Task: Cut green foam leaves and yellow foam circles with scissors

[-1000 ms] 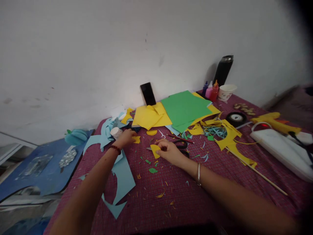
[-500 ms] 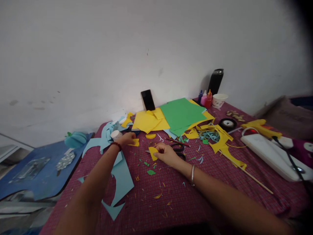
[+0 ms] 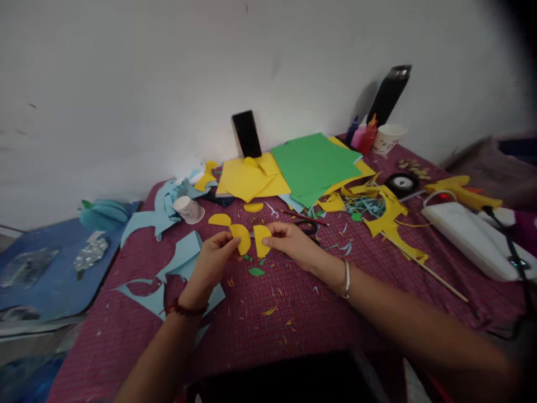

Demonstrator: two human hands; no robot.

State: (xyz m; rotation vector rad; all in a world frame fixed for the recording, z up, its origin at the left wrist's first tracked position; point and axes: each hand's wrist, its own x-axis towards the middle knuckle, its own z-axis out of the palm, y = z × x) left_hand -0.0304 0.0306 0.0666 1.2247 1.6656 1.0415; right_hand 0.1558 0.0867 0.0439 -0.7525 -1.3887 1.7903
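My left hand (image 3: 216, 254) pinches a yellow paper half-circle (image 3: 240, 238) between thumb and fingers. Close beside it, my right hand (image 3: 289, 242) grips another yellow paper half-circle (image 3: 260, 246), its straight edge turned towards the left piece. A narrow gap separates the two pieces above the table. Behind them on the cloth lie two more yellow half-circles, one at the left (image 3: 220, 219) and one farther back (image 3: 253, 207). Partly hidden behind my right hand are the dark handles of scissors (image 3: 308, 226).
Green sheets (image 3: 316, 165) and yellow sheets (image 3: 247, 179) lie at the back before a leaning phone (image 3: 246, 133). A paper cup (image 3: 188, 210) stands left among blue scraps (image 3: 145, 224). At right are a yellow glue gun (image 3: 465, 193), a white power bank-like box (image 3: 474, 240) and a wooden stick (image 3: 425, 268).
My left hand has come from the back left towards my right hand and now holds a yellow half-circle. The right hand's piece has turned more upright. The camera view has tilted down.
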